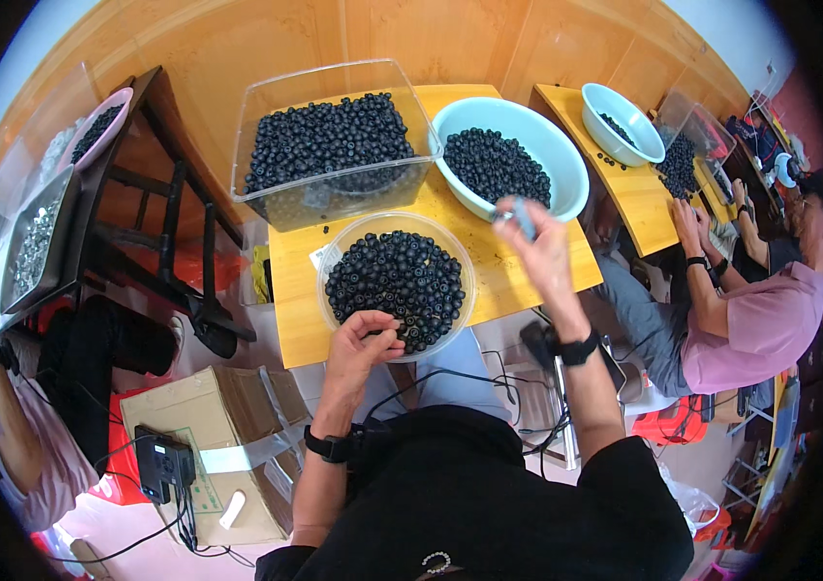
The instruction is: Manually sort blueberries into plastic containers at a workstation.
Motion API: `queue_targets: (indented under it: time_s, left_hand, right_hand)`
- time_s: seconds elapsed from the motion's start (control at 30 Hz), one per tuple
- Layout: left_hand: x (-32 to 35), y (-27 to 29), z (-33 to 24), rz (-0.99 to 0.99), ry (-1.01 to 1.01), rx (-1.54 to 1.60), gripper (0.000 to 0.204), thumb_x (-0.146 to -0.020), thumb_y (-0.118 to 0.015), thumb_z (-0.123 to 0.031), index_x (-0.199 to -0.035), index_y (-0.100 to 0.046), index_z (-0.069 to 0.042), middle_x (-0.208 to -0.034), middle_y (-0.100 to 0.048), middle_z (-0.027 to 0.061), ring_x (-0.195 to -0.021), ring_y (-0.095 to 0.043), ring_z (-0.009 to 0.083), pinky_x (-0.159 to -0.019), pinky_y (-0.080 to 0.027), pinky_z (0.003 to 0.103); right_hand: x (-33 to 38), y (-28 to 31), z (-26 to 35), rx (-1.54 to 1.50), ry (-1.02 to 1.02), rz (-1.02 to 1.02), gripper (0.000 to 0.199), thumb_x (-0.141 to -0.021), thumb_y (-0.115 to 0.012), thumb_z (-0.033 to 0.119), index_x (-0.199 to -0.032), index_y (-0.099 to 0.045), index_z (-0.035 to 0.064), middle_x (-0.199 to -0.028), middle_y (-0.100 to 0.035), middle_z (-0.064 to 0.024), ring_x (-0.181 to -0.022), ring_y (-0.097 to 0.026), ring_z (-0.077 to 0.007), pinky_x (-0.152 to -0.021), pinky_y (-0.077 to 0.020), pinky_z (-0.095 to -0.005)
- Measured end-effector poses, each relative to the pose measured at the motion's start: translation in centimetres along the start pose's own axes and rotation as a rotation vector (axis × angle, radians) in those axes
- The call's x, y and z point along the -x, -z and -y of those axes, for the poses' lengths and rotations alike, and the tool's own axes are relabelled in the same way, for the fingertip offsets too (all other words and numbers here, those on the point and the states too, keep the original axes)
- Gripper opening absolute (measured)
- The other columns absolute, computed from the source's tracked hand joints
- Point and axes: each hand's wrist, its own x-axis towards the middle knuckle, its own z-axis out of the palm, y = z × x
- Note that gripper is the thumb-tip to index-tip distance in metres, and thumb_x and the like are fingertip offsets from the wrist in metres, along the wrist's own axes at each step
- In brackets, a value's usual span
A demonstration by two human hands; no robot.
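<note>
My left hand is at the near rim of a round clear tub, its thumb and fingers pinched together. Whatever sits in that pinch is too small to make out. Small black ring-like pieces with centre holes fill much of the tub. My right hand, smeared by motion, is raised at the near edge of a light blue basin. Its fingers are closed around a small pale blue-grey object of unclear kind. More black pieces lie in the basin.
A large clear bin of black pieces stands at the table's back left. The yellow table borders a second table on the right, where people work. A cardboard box stands on the left; black cables hang near my lap.
</note>
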Motion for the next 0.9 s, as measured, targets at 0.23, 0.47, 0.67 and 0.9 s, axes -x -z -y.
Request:
queue_targets:
  time_s: [0.23,0.47,0.67,0.9]
  left_hand:
    - [-1.3,0.0,1.4,-0.075,-0.149,-0.364,0.014,-0.078,-0.063,0.001,-0.092,-0.062,0.002,-0.085,-0.064,0.0070,-0.074,-0.063,0.0139,-0.067,-0.052,0.024]
    - [-4.3,-2.8,2.6,-0.119,-0.495,-1.053,0.021,-0.068,-0.065,0.003,-0.088,-0.064,-0.001,-0.074,-0.058,0.0127,-0.065,-0.059,0.0244,-0.061,-0.048,0.032]
    - [-4.3,-3.7,2.8,-0.106,-0.483,-1.185,0.021,-0.067,-0.066,0.003,-0.088,-0.062,-0.001,-0.078,-0.059,0.0107,-0.067,-0.061,0.0204,-0.063,-0.048,0.031]
    - [-4.0,-1.9,1.7,0.107,-0.156,-0.272,0.017,-0.076,-0.062,0.004,-0.092,-0.060,-0.001,-0.088,-0.063,0.0066,-0.078,-0.064,0.0156,-0.069,-0.053,0.027]
  right_hand:
    - [1.1,-0.6,0.9,0.010,-0.011,-0.080,0.019,-0.078,-0.066,0.009,-0.096,-0.066,0.0009,-0.072,-0.062,-0.0035,-0.064,-0.053,-0.0086,-0.062,-0.0453,-0.0241]
    - [8.5,-3.9,-1.3,-0.100,-0.331,0.064,0.015,-0.079,-0.066,0.010,-0.088,-0.066,-0.0016,-0.067,-0.062,-0.0082,-0.060,-0.052,-0.0088,-0.056,-0.0422,-0.0258]
    - [9.7,-3.5,-0.7,-0.079,-0.386,0.086,0.013,-0.080,-0.065,0.009,-0.088,-0.066,-0.0014,-0.064,-0.061,-0.0084,-0.058,-0.052,-0.0079,-0.054,-0.0423,-0.0259]
    - [9.6,-3.3,0.7,-0.107,-0.421,0.145,0.014,-0.080,-0.065,0.010,-0.089,-0.066,-0.0009,-0.063,-0.059,-0.0059,-0.058,-0.050,-0.0070,-0.054,-0.0411,-0.0242]
